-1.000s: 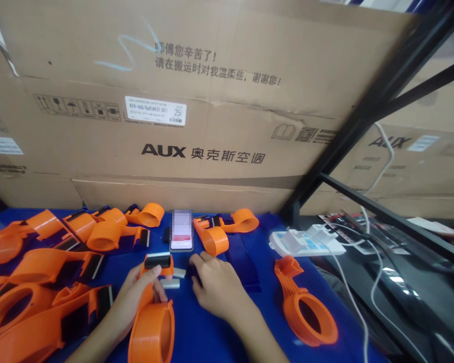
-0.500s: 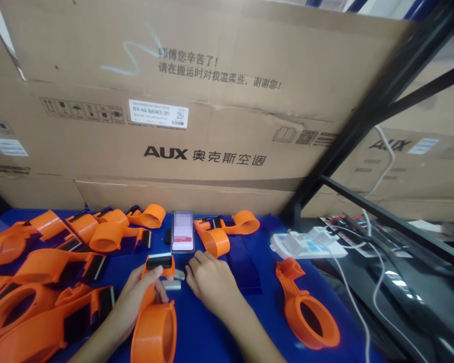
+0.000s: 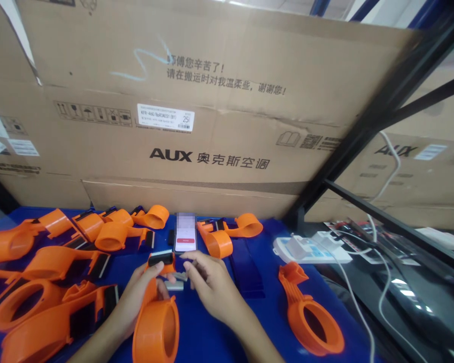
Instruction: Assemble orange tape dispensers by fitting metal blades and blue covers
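My left hand (image 3: 138, 295) grips the neck of an orange tape dispenser (image 3: 157, 327) that stands on the blue table (image 3: 215, 338), its black toothed cutter (image 3: 161, 257) at the top. My right hand (image 3: 208, 282) pinches a small grey metal plate (image 3: 180, 276) just right of that cutter. A second grey plate (image 3: 174, 286) lies on the table below it, between my hands.
Several orange dispensers (image 3: 53, 262) crowd the table's left side, two more (image 3: 219, 237) lie at the back and one (image 3: 312, 315) at the right. A phone (image 3: 185, 238) lies ahead of my hands. Cardboard boxes (image 3: 212, 101) wall the back. A white power strip (image 3: 306, 247) and cables sit right.
My right hand has lifted off the table and moved left toward the dispenser's cutter, now pinching a small grey plate. The left hand keeps its hold.
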Demonstrator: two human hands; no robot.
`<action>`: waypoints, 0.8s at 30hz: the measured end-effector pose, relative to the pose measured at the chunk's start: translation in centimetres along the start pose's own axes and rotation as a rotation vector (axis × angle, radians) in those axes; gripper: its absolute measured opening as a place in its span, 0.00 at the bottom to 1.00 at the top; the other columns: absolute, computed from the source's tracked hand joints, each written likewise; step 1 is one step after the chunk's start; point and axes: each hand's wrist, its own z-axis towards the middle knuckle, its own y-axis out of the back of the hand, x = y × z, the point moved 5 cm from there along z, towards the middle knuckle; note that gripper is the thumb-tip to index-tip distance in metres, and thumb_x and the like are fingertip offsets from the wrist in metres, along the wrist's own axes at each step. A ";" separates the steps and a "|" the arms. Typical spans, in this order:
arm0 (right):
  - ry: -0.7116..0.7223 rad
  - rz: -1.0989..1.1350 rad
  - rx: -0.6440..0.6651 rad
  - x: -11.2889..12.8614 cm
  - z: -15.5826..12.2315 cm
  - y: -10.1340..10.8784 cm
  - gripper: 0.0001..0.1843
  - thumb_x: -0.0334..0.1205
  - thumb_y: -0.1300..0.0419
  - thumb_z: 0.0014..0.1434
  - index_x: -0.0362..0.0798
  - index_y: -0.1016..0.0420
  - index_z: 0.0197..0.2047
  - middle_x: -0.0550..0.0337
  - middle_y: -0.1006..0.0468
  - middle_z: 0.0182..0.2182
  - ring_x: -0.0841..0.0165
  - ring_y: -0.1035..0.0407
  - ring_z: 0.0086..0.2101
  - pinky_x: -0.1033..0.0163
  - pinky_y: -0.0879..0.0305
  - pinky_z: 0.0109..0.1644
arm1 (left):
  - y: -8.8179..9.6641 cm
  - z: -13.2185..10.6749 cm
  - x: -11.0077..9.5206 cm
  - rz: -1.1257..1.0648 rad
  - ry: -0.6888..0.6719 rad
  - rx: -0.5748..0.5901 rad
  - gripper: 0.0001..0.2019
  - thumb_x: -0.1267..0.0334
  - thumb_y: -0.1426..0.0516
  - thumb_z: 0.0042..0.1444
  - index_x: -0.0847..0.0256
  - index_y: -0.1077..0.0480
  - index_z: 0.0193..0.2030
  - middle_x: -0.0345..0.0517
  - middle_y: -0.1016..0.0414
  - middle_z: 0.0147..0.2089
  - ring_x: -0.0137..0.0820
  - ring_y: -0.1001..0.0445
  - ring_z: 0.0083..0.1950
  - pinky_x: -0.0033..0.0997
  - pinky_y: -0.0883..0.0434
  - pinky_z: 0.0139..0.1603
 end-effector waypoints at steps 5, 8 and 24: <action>0.051 0.109 -0.030 -0.1 0.0 -0.5 0.19 0.36 0.49 0.73 0.57 0.26 0.61 0.55 0.21 0.48 0.67 0.23 0.37 0.63 0.24 0.38 | 0.2 0.4 0.8 0.021 0.036 0.015 0.21 0.46 0.38 0.60 0.67 0.21 0.35 0.52 0.20 0.21 0.34 0.24 0.19 0.28 0.33 0.22; 0.066 0.198 -0.057 -0.2 -0.1 -1.0 0.21 0.34 0.51 0.72 0.58 0.28 0.63 0.55 0.22 0.48 0.69 0.23 0.35 0.64 0.22 0.37 | 0.2 0.6 1.0 0.023 0.006 0.017 0.19 0.48 0.36 0.58 0.66 0.21 0.37 0.54 0.16 0.30 0.33 0.23 0.20 0.30 0.29 0.24; 0.113 0.161 -0.160 0.3 -0.5 -1.5 0.33 0.35 0.42 0.69 0.59 0.44 0.74 0.52 0.27 0.64 0.61 0.28 0.58 0.52 0.27 0.60 | 0.6 0.7 0.6 0.088 -0.048 -0.018 0.21 0.46 0.37 0.58 0.66 0.21 0.30 0.50 0.19 0.25 0.33 0.23 0.21 0.28 0.28 0.24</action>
